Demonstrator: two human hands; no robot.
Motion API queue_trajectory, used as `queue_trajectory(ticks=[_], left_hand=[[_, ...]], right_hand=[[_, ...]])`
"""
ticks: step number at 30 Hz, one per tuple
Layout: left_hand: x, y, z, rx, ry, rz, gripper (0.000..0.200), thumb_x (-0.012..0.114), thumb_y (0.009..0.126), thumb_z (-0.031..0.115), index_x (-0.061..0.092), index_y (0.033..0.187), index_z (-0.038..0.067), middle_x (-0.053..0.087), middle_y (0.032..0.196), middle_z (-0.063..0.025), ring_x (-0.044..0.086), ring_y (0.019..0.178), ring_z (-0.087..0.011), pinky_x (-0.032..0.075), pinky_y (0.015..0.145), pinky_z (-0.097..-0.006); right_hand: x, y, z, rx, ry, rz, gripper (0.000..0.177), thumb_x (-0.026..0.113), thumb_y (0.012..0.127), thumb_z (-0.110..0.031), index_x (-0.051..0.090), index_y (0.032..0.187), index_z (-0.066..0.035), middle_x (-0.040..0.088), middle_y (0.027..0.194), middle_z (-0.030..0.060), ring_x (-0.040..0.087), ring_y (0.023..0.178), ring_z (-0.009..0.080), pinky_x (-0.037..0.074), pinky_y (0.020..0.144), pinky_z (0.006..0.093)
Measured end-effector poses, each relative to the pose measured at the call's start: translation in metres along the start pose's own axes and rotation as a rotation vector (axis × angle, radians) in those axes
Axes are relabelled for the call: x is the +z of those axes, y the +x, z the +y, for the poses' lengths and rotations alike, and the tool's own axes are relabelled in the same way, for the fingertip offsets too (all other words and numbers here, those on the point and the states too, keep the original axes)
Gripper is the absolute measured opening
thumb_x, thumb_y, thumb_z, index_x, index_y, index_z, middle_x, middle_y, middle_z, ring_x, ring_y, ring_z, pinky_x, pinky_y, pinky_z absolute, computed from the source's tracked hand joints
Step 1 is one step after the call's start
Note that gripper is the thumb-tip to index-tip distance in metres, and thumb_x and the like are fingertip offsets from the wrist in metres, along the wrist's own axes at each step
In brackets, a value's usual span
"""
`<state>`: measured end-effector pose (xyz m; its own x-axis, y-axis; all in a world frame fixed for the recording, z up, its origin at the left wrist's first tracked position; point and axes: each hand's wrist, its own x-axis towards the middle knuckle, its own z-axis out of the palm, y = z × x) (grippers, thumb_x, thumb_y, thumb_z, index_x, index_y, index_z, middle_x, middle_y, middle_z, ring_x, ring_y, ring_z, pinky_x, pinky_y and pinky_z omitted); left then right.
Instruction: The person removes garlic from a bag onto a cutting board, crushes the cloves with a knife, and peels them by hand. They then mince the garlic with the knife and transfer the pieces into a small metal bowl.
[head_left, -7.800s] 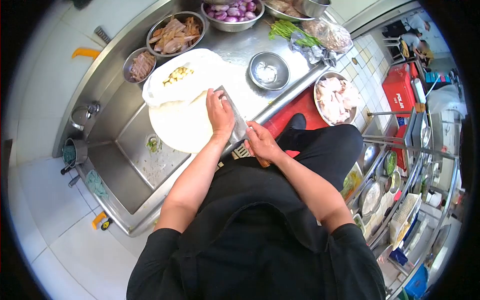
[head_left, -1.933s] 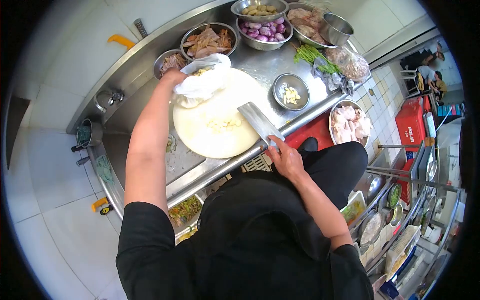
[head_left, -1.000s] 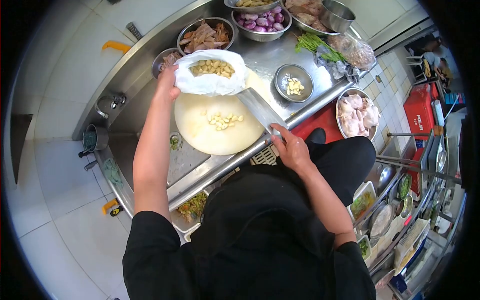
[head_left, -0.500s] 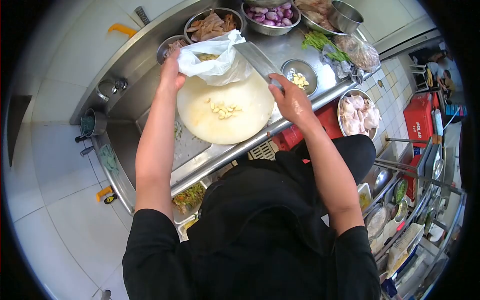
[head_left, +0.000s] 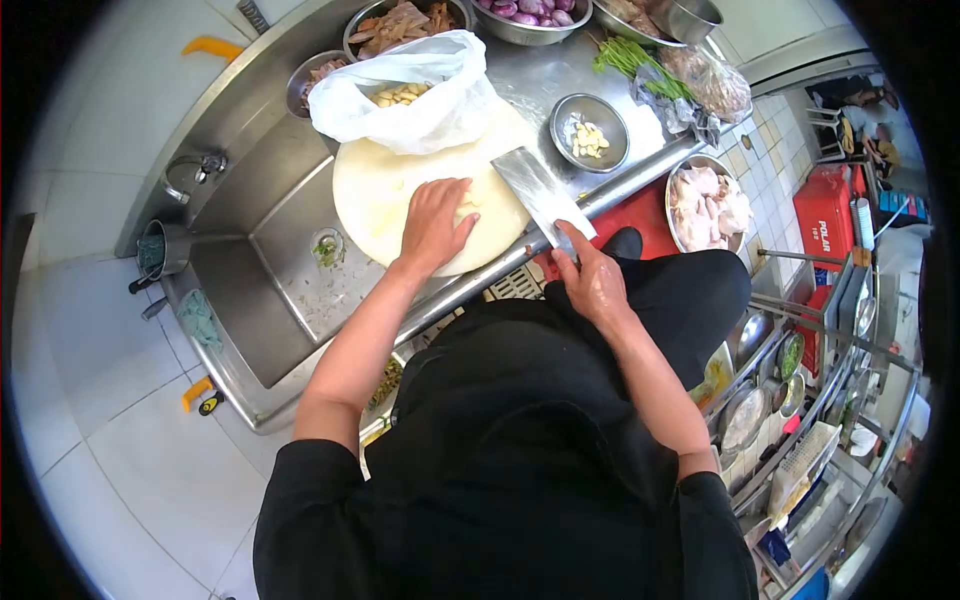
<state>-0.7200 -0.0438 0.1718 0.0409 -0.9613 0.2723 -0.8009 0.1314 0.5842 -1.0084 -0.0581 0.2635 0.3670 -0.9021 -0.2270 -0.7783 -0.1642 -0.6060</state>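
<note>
Steel kitchen surface, with the sink on the far side of the left hand from the blade. A round cutting board sits under the left hand.

Risks, as I judge them:
- The cleaver blade lies just beside the left hand's fingertips. Any chop or slide toward them while that hand is on the board risks a cut.
- The board's near edge appears to overhang the sink rim. Hard downward force could rock or shift it, though the fisheye view makes this hard to confirm.
- The garlic cloves are small and round and could skid out from under the palm or the blade.
- The open bag of cloves sits just beyond the left hand, touching the board. A snag could spill it.

Hands:
- The left hand is palm down with fingers loosely bent, not clenched, pressing on the cloves near the board's middle. Most of the cloves are hidden under it, so I can't give a count.
- The right hand is closed tight round the cleaver handle, near the body. The blade angles away from it over the board edge.
- The small bowl with a few cloves is beyond the blade, apart from both hands.
</note>
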Motion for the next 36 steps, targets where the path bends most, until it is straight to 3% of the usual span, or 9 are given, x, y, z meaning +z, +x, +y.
queue_trajectory(ticks=[4, 8, 12, 15, 18, 21, 27, 32, 36], left_hand=[[-0.001, -0.003, -0.018, -0.04, -0.003, -0.1, 0.041, 0.079, 0.095, 0.021, 0.072, 0.132, 0.006, 0.072, 0.132, -0.0146, 0.063, 0.127, -0.0353, 0.045, 0.114, -0.0483], [-0.019, -0.018, -0.047, -0.016, 0.047, -0.096, 0.034, 0.077, 0.095, 0.019, 0.074, 0.127, 0.005, 0.074, 0.127, -0.0133, 0.065, 0.123, -0.034, 0.044, 0.113, -0.0493], [-0.032, -0.008, -0.027, -0.021, 0.013, 0.059, 0.03, 0.075, 0.096, 0.019, 0.073, 0.123, 0.005, 0.072, 0.128, -0.0159, 0.064, 0.124, -0.0372, 0.046, 0.111, -0.0491], [-0.006, 0.022, -0.014, -0.039, -0.118, 0.22, 0.028, 0.073, 0.096, 0.018, 0.072, 0.121, 0.004, 0.07, 0.128, -0.0175, 0.064, 0.123, -0.0394, 0.049, 0.108, -0.0496], [0.024, 0.062, 0.006, 0.06, -0.236, 0.136, 0.028, 0.07, 0.099, 0.018, 0.069, 0.124, 0.003, 0.07, 0.129, -0.0187, 0.064, 0.123, -0.0408, 0.049, 0.107, -0.0496], [0.054, 0.088, 0.005, 0.148, -0.151, 0.022, 0.033, 0.064, 0.105, 0.025, 0.068, 0.131, 0.004, 0.066, 0.138, -0.0187, 0.06, 0.132, -0.0395, 0.046, 0.115, -0.0495], [0.061, 0.089, 0.005, 0.117, -0.002, -0.17, 0.05, 0.051, 0.113, 0.039, 0.057, 0.152, 0.009, 0.05, 0.162, -0.0183, 0.042, 0.153, -0.0378, 0.033, 0.13, -0.0492], [0.062, 0.089, 0.003, 0.096, 0.008, -0.174, 0.053, 0.049, 0.113, 0.041, 0.055, 0.156, 0.01, 0.047, 0.166, -0.0191, 0.039, 0.157, -0.038, 0.032, 0.131, -0.049], [0.062, 0.091, 0.002, 0.072, 0.012, -0.155, 0.054, 0.048, 0.113, 0.042, 0.053, 0.157, 0.011, 0.045, 0.168, -0.0191, 0.038, 0.158, -0.0369, 0.032, 0.13, -0.049]], right_hand=[[0.008, -0.002, 0.003, -0.015, -0.002, -0.043, 0.049, 0.067, 0.106, -0.025, 0.058, 0.154, -0.013, 0.075, 0.109, 0.031, 0.072, 0.105, 0.0495, 0.056, 0.089, 0.0546], [0.023, -0.006, 0.016, -0.191, 0.008, -0.008, 0.049, 0.066, 0.107, -0.026, 0.058, 0.154, -0.018, 0.075, 0.108, 0.0271, 0.073, 0.1, 0.0473, 0.057, 0.087, 0.0532], [0.027, -0.004, 0.01, -0.24, -0.08, 0.008, 0.049, 0.065, 0.107, -0.028, 0.059, 0.155, -0.023, 0.074, 0.104, 0.0224, 0.073, 0.093, 0.0432, 0.058, 0.082, 0.052], [0.03, 0.001, 0.006, -0.238, -0.129, -0.018, 0.049, 0.064, 0.108, -0.03, 0.058, 0.157, -0.026, 0.073, 0.099, 0.02, 0.073, 0.089, 0.0407, 0.059, 0.078, 0.052], [0.038, 0.007, 0.009, -0.243, -0.173, -0.05, 0.051, 0.063, 0.108, -0.031, 0.056, 0.159, -0.031, 0.072, 0.095, 0.0183, 0.074, 0.084, 0.0389, 0.059, 0.074, 0.0521], [0.042, 0.011, 0.014, -0.252, -0.25, -0.091, 0.055, 0.064, 0.108, -0.032, 0.053, 0.162, -0.037, 0.072, 0.091, 0.0172, 0.073, 0.076, 0.0376, 0.059, 0.068, 0.0512], [0.047, 0.022, 0.019, -0.289, -0.376, -0.162, 0.064, 0.064, 0.108, -0.034, 0.041, 0.167, -0.044, 0.071, 0.083, 0.0185, 0.073, 0.064, 0.037, 0.059, 0.057, 0.0502], [0.047, 0.034, 0.025, -0.331, -0.426, -0.201, 0.066, 0.063, 0.109, -0.036, 0.038, 0.169, -0.044, 0.067, 0.069, 0.0139, 0.069, 0.058, 0.0338, 0.057, 0.054, 0.0484], [0.044, 0.042, 0.025, -0.263, -0.41, -0.339, 0.065, 0.058, 0.111, -0.039, 0.032, 0.17, -0.049, 0.072, 0.077, 0.019, 0.074, 0.064, 0.0375, 0.059, 0.055, 0.051]])
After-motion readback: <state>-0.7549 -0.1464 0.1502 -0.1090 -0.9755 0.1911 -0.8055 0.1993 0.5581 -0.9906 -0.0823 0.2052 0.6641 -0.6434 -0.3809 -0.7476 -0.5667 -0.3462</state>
